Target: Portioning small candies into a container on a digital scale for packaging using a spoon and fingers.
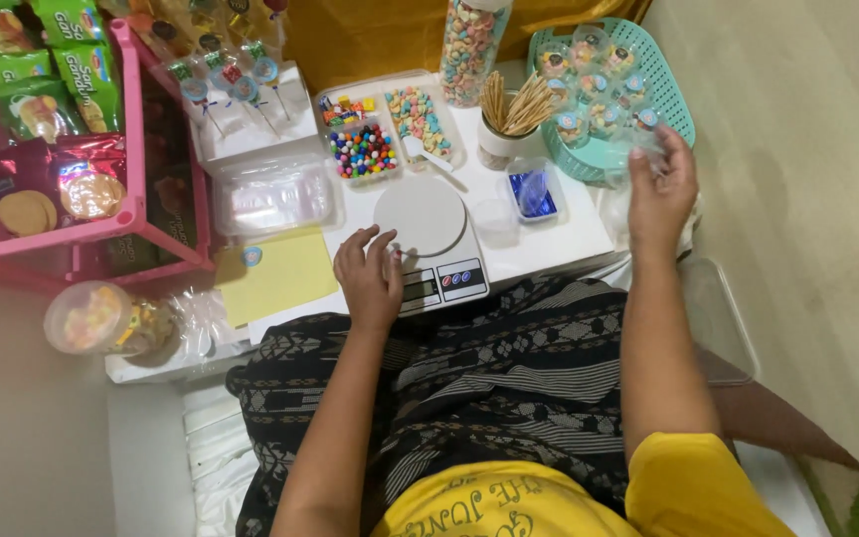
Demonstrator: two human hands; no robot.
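Left hand (370,278) palm-down, right hand (660,189) raised.

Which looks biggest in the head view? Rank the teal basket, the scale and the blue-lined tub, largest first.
1. Teal basket, largest.
2. Scale, somewhat smaller, though it sits nearer the camera, so the gap is unsure.
3. Blue-lined tub, clearly smallest.

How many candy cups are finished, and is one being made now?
Several sealed, filled cups sit in the teal basket. The right hand holds a clear cup by the basket; the left hand rests at the kitchen scale, whose plate is bare. The sweets tray looks full.
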